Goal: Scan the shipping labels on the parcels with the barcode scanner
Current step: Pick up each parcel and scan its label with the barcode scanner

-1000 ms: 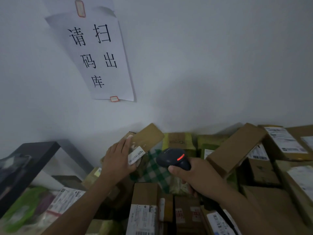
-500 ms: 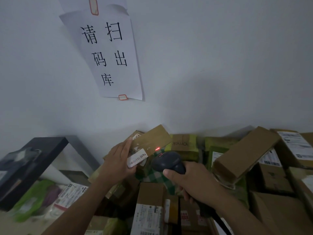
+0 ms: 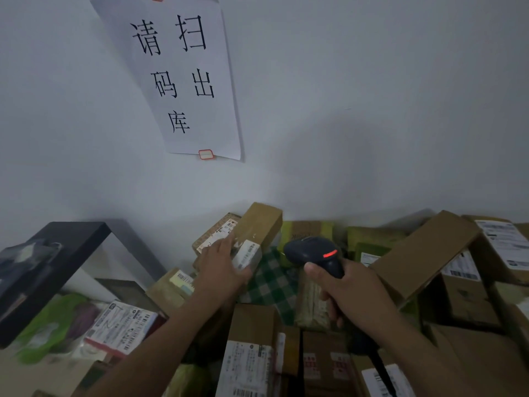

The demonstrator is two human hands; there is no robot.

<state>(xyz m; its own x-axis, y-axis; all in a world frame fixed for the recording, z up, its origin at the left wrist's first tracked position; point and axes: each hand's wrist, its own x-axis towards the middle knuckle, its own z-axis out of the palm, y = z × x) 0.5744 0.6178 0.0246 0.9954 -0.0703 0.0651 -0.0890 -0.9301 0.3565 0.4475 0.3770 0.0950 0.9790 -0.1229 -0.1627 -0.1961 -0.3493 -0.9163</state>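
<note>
My left grip [image 3: 223, 267] holds small brown cardboard box [image 3: 259, 222], white shipping label [image 3: 246, 253] toward dark handheld barcode scanner [image 3: 312, 252] clenched in right grip [image 3: 352, 296]. Scan underway, I judge; heaped cardboard parcels [image 3: 423, 253] left.

dim, flat indoor light; soft shadow on the wall [image 3: 357, 156] above the parcels; left hand [image 3: 220, 270] motion-blurred; wide-angle bending at edges; red glow on the scanner [image 3: 312, 253]
</note>
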